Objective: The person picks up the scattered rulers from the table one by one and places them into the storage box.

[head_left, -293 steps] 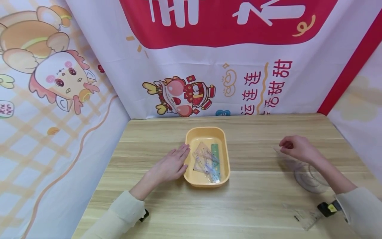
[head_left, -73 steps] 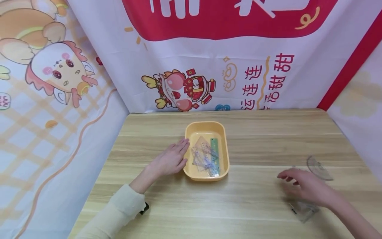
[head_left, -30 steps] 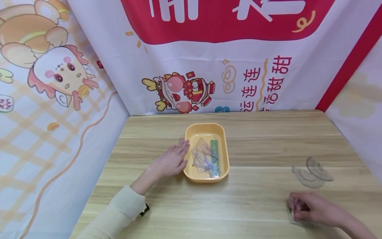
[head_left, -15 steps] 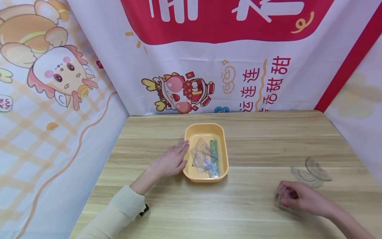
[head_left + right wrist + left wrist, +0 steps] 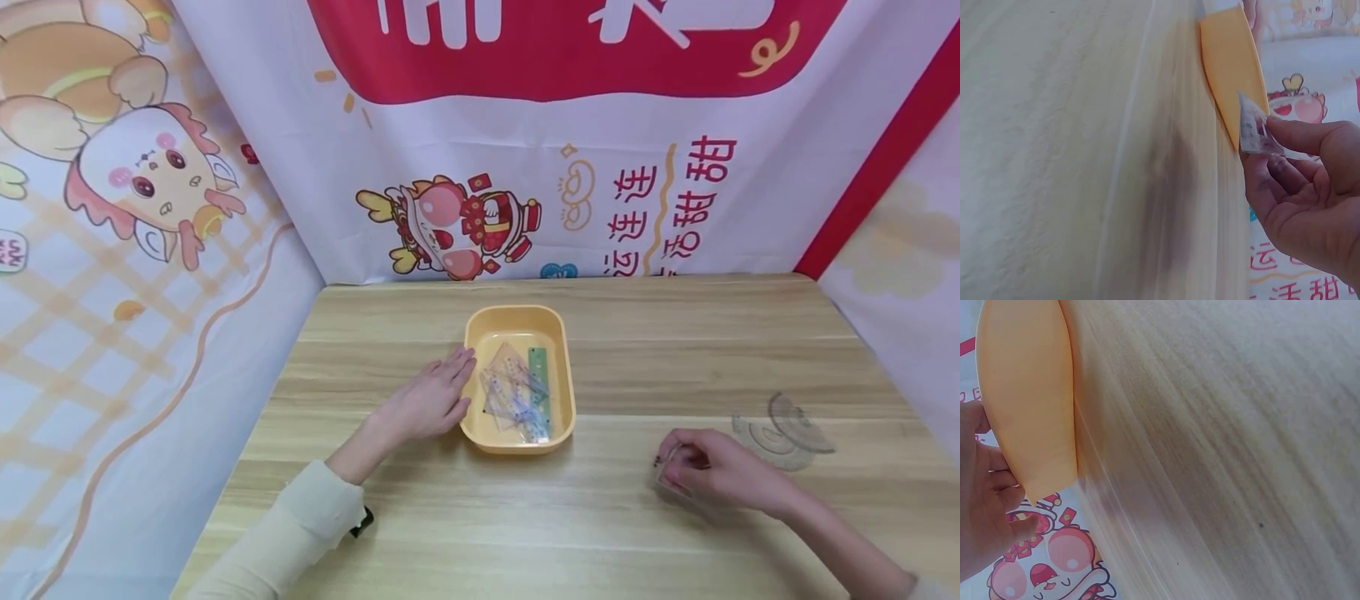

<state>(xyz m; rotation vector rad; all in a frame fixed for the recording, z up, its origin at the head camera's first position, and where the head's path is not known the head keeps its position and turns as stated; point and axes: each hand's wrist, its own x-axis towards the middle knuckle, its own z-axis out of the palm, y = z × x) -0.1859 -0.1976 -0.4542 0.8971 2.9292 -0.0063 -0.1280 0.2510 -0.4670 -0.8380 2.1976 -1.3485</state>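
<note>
My right hand (image 5: 723, 471) pinches a clear plastic set square (image 5: 1260, 134) between thumb and fingers, above the table right of the yellow tray (image 5: 570, 400). The left hand (image 5: 427, 400) lies at the tray's left rim, fingers extended and touching it; the left wrist view has the fingers (image 5: 1004, 478) along the tray's side. Inside the tray are a green ruler (image 5: 539, 379) and several overlapping clear plastic pieces (image 5: 510, 387) with coloured tints. Two clear protractors (image 5: 798, 425) overlap on the table just beyond the right hand.
The wood-grain table (image 5: 600, 517) runs back to a white printed cloth (image 5: 480, 137) with a red banner. Another printed cloth (image 5: 150, 333) borders the left side. A dark strap piece (image 5: 362, 522) shows at the left cuff.
The right hand picked up the set square from the lower right of the table and moved left and away with it. The left hand stays at the tray rim.
</note>
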